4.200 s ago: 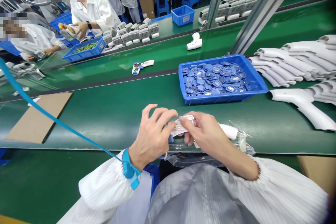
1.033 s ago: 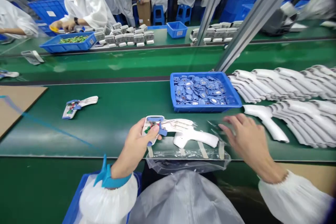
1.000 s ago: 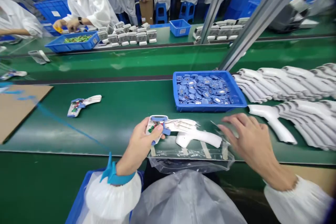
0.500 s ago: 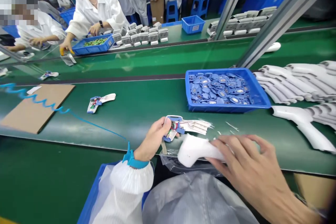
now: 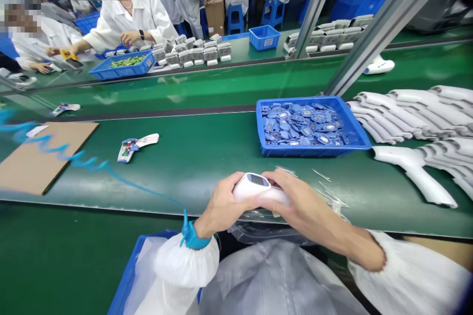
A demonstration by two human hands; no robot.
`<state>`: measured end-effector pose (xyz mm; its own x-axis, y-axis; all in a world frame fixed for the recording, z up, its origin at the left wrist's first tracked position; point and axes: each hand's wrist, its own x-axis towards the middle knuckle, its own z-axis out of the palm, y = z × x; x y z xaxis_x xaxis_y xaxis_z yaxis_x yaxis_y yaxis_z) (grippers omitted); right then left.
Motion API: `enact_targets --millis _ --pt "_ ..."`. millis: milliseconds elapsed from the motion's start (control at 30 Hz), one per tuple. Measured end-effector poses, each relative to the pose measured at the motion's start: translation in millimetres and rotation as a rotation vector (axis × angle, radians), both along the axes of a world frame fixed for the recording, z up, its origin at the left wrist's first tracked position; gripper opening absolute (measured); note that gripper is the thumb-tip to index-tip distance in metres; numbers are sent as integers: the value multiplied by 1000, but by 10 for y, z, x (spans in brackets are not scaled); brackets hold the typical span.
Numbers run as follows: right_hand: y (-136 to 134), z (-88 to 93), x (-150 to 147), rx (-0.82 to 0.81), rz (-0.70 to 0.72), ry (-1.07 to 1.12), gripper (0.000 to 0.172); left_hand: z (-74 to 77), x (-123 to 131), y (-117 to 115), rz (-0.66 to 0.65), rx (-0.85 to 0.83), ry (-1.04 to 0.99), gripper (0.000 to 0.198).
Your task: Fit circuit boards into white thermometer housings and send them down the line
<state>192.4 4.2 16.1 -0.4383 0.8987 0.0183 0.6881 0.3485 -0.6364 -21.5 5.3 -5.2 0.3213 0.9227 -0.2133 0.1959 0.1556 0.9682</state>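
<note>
Between both hands, above the near edge of the green bench, is a white handheld infrared thermometer (image 5: 246, 188) with a small dark display facing up. My left hand (image 5: 223, 205) grips its head end, fingers behind and thumb along the near side. Wrapped round the handle end is my right hand (image 5: 291, 199), its thumb near the left one. The electronics inside are hidden by the white casing. A blue band with a coiled cord circles my left wrist. Farther left on the bench lies an open thermometer half (image 5: 137, 146) with its circuit parts showing.
A blue bin (image 5: 314, 149) of blue plastic parts stands beyond my hands. White casing halves (image 5: 410, 157) are stacked at the right. Cardboard (image 5: 44, 157) lies at the left, under the blue coiled cord (image 5: 62, 147). Co-workers in white sit across the line.
The white casing half in my right hand has come over the open half in my left, and both hands now press around one closed body. The right hand has moved left.
</note>
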Motion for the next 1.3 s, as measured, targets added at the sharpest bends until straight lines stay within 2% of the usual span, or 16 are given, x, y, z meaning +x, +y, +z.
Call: enact_targets --millis 67,133,333,433,500,600,667,733,800,833,933,1033,1100,1167,1233,1300 --pt "41 5 7 -239 -18 179 32 32 -32 2 -20 -14 7 48" --pt "82 16 -35 -323 -29 291 36 72 -85 5 -49 -31 39 46" --pt "105 -27 -262 -263 -98 416 30 143 -204 -10 -64 13 127 40" --pt "115 -3 -366 -275 -39 439 28 173 -183 -20 4 74 249 37" --pt "149 36 -498 -192 -112 396 26 200 -141 -22 63 160 298 33" --pt "216 67 -774 94 -303 239 47 213 -63 -32 -6 232 282 17" --pt "250 57 -928 291 -312 146 53 191 -25 -48 -52 296 378 16" --pt "269 39 -1005 425 -286 131 53 158 -18 -65 -28 369 544 23" --pt "273 35 -1009 479 -286 181 52 131 -47 -76 2 424 615 29" --pt "270 39 -995 483 -307 206 52 122 -69 -82 -2 429 579 27" --pt "247 55 -964 428 -428 247 53 89 -103 -122 -4 365 378 21" --pt "215 51 -1010 357 -482 275 53 25 -28 -192 63 364 464 24" --pt "221 65 -1040 323 -442 289 55 -4 25 -230 103 408 606 26" --pt "292 116 -986 246 -345 256 57 16 -12 -245 107 403 642 26" --pt "460 192 -787 136 -255 198 55 86 -178 -232 91 347 617 28" --pt "721 247 -459 112 -243 107 47 170 -427 -194 85 301 613 27"
